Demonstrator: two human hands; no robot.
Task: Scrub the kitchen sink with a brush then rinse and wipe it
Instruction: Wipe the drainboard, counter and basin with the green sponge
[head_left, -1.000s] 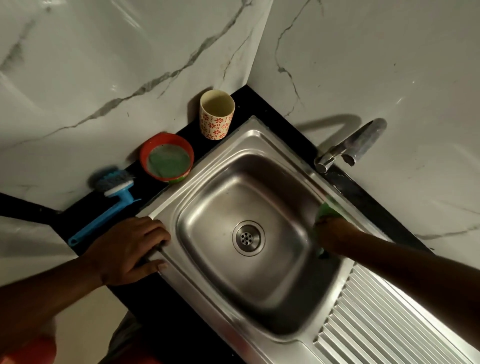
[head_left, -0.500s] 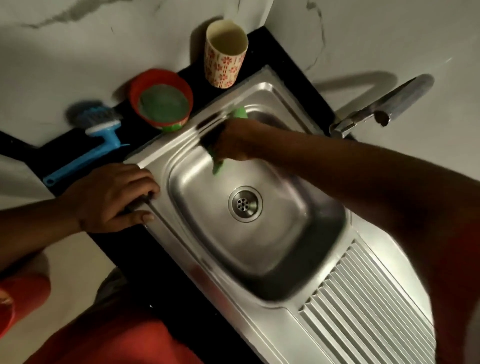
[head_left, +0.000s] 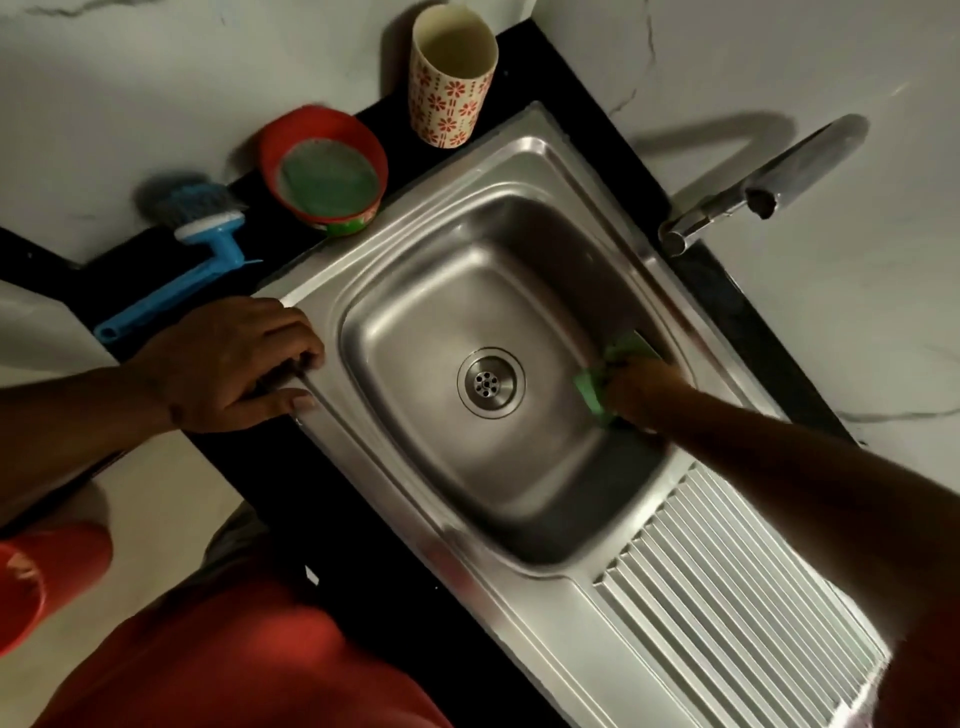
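In the sink (head_left: 467, 239), right hand (head_left: 636, 387) tight around a green pad (head_left: 589, 392); left hand (head_left: 228, 364) loose on the rim (head_left: 332, 317).

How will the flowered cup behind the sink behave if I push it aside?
The cup stands upright, taller than wide and narrower at the base, so a high push would probably tip it. It looks empty, so it is likely light. Tipped over, its round wall could let it roll along the counter.
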